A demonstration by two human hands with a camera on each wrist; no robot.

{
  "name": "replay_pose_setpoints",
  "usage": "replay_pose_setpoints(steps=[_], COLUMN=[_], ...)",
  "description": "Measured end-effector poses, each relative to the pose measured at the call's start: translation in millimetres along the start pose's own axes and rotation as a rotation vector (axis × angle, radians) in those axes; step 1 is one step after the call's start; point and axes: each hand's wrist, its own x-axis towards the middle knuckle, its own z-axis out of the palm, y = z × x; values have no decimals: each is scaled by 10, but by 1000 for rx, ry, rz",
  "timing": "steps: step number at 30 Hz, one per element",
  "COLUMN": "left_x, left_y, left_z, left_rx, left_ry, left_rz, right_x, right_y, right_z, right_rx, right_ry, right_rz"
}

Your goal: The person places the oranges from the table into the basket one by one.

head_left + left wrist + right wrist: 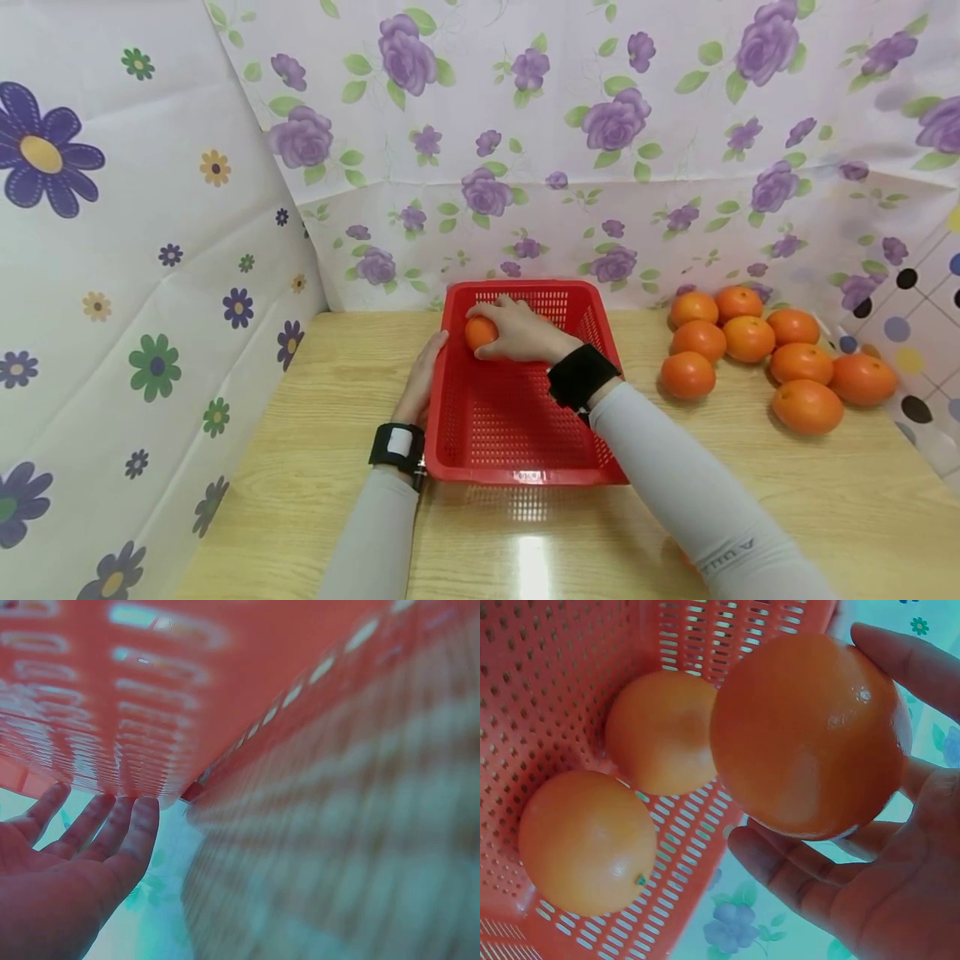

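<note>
Left sheet: white, printed with flowers [187, 275], standing along the left side of the wooden table [315, 500].
Left hand: fingers extended [422, 382], their tips against the outside of the basket's left wall; nothing is held in it.
Red basket: on the table between the two arms [525, 477], slotted walls and floor, its far side near the purple-flowered back sheet [450, 83].
Held orange: over the basket's far left part [480, 333], gripped between the right thumb and fingers.
Right hand: reaching in from the right [521, 332], curled round that fruit and covering most of what lies behind it in the head view.
Two oranges inside: seen clearly in the right wrist view, one nearer [589, 844], the other just beside it [664, 735], partly hidden by the held one.
Right sleeve: grey [690, 475], crossing the basket's near right corner; a small orange-coloured patch [678, 554] shows at its lower edge.
Nine oranges: grouped on the table well right of the basket [750, 338].
Right sheet: white with coloured dots [930, 333], beyond that group.
</note>
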Motion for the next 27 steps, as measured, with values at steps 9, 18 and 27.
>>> replay_pose_setpoints(steps=[9, 18, 27], left_x=[50, 20, 64], left_y=[-82, -50, -71], left_z=[-17, -17, -35], left_rx=[-16, 9, 28], left_ry=[31, 22, 40], left_rz=[23, -4, -16], right_x=[19, 51, 71], right_y=[47, 99, 110], right_z=[128, 228, 322], right_rx=[25, -5, -28], right_ry=[0, -29, -45], right_rz=[18, -23, -39])
